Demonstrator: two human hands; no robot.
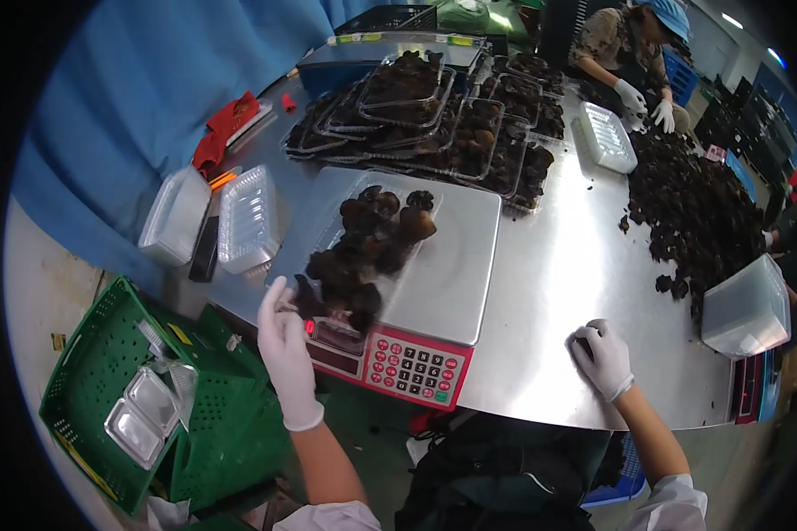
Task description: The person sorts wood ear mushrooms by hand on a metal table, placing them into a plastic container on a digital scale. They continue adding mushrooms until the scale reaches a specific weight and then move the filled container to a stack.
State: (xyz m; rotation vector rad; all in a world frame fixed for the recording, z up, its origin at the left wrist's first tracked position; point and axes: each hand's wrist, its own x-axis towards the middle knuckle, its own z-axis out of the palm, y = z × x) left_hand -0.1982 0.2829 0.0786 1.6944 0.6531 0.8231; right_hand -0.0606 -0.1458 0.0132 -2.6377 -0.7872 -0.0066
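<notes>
A clear plastic tray of dark brown wood ear mushrooms (341, 265) rests on the steel plate of a red-based weighing scale (452, 265). My left hand (288, 354), in a white glove, is beside the tray's near left corner, its fingers stretched out and overlapping the edge in this view. On the bare steel tabletop right of the scale, my gloved right hand (607, 361) is closed with curled fingers. Dark wood ear (582, 350) shows at its finger side. The scale's keypad (413, 367) faces me, and a red light glows by the display.
Filled trays (407, 97) are stacked behind the scale. Empty trays (250, 219) stand at left and a tray stack (607, 137) at back. Loose wood ears (691, 212) heap at right, near a co-worker's gloved hands (664, 115). A green crate (97, 389) sits below left.
</notes>
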